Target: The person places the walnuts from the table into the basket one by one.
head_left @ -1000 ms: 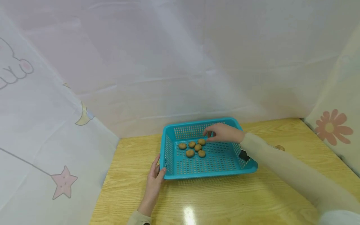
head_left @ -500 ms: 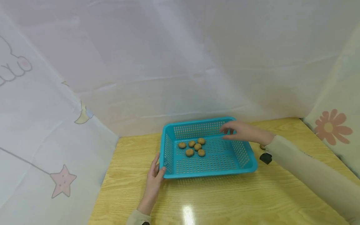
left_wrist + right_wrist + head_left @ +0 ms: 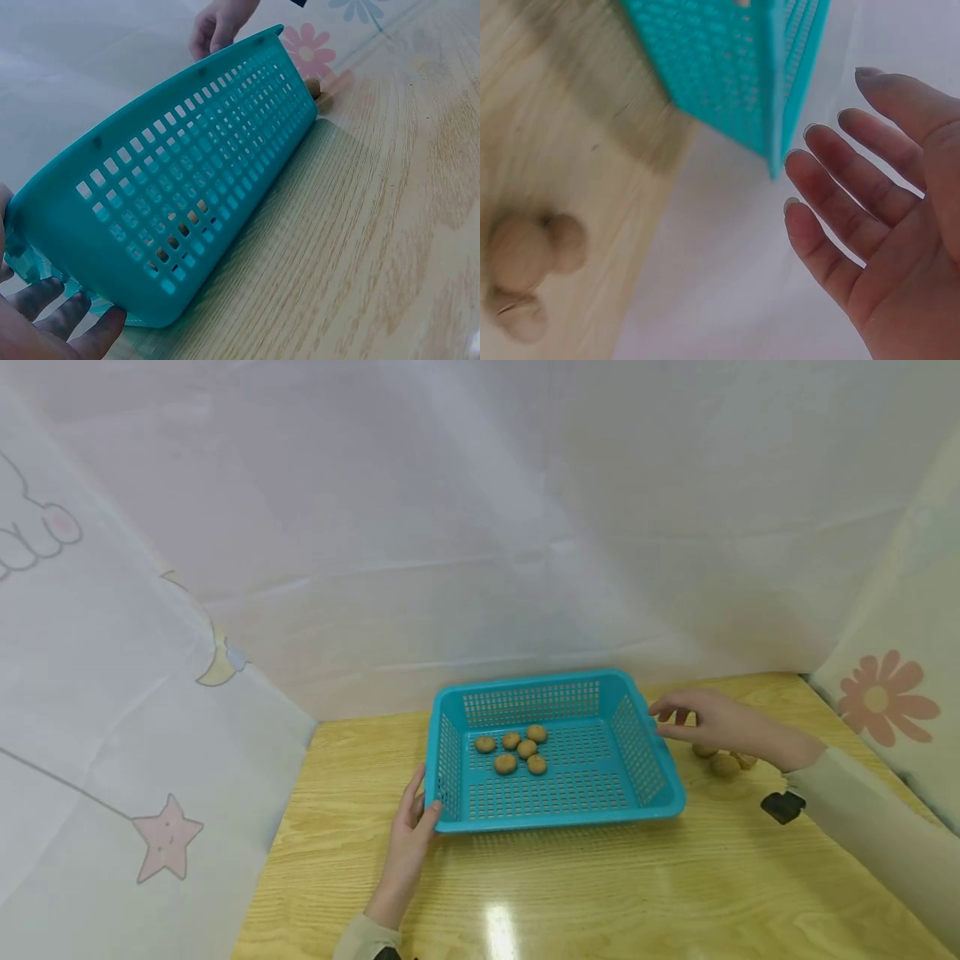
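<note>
A blue plastic basket [image 3: 555,825] with slotted walls stands on the wooden table. Several round brown things that look like walnuts [image 3: 505,764] lie on its floor, left of the middle. My left hand [image 3: 408,839] holds the basket's left end, thumb at the rim and fingers against the outside wall. Just beyond the right rim hovers my right hand [image 3: 712,720], its fingers loosely bent and nothing in them. Below it, more brown walnut-like things [image 3: 724,765] lie on the table, partly covered by the hand in the head view; the right wrist view shows this small cluster [image 3: 521,255].
The wooden table [image 3: 570,893] continues in front of the basket and to both sides. A pale hanging sheet [image 3: 480,568] rises close behind the basket's back rim. Printed sheets also border the table at left and right.
My right hand has moved right, from above the basket's inside to beyond its right rim, uncovering more of the walnut-like things on the table. The left hand has stayed on the basket.
</note>
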A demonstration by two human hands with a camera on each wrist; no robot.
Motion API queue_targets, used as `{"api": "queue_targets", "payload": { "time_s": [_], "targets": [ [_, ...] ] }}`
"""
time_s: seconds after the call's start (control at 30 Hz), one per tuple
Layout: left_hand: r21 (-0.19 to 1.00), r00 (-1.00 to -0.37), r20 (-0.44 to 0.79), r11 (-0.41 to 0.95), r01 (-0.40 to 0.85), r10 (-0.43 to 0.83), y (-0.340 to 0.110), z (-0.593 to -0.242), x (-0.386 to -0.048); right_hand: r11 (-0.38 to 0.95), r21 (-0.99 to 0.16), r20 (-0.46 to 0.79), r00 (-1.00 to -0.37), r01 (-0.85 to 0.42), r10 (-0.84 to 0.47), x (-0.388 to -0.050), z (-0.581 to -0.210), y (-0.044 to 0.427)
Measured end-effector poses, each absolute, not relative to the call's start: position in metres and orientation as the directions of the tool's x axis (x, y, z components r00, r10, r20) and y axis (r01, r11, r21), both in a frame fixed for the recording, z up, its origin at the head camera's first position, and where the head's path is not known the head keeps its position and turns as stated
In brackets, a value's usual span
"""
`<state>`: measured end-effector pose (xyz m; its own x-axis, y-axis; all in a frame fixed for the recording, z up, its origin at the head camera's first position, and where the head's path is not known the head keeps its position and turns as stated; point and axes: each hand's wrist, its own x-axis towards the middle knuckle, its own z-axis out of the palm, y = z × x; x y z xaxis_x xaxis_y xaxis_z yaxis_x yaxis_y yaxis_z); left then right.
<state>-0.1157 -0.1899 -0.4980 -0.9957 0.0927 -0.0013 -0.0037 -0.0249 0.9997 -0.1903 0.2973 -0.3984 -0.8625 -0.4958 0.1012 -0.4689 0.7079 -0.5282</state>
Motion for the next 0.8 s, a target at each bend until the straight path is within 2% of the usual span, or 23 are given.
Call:
{"api": "queue_targets", "payload": {
  "time_s": [0.33, 0.47, 0.57, 0.8],
  "targets": [
    [1.0, -0.996, -0.007, -0.018, -0.009, 0.088, -0.19, -0.499, -0.115, 0.793, -0.447, 0.102, -0.905, -0.413, -0.414, -0.168, -0.42, 0.341],
    [1.0, -0.996, -0.001, -0.012, -0.002, 0.093, -0.19, -0.5, -0.115, 0.8, -0.426, 0.13, -0.903, -0.423, -0.408, -0.16, -0.433, 0.358],
    [1.0, -0.995, 0.005, -0.017, 0.004, 0.096, -0.19, -0.5, -0.115, 0.801, -0.426, 0.149, -0.906, -0.421, -0.397, -0.157, -0.444, 0.37],
    [1.0, -0.996, -0.007, -0.007, -0.008, 0.087, -0.189, -0.497, -0.115, 0.825, -0.46, 0.112, -0.943, -0.328, -0.313, -0.152, -0.461, 0.391]
  ]
}}
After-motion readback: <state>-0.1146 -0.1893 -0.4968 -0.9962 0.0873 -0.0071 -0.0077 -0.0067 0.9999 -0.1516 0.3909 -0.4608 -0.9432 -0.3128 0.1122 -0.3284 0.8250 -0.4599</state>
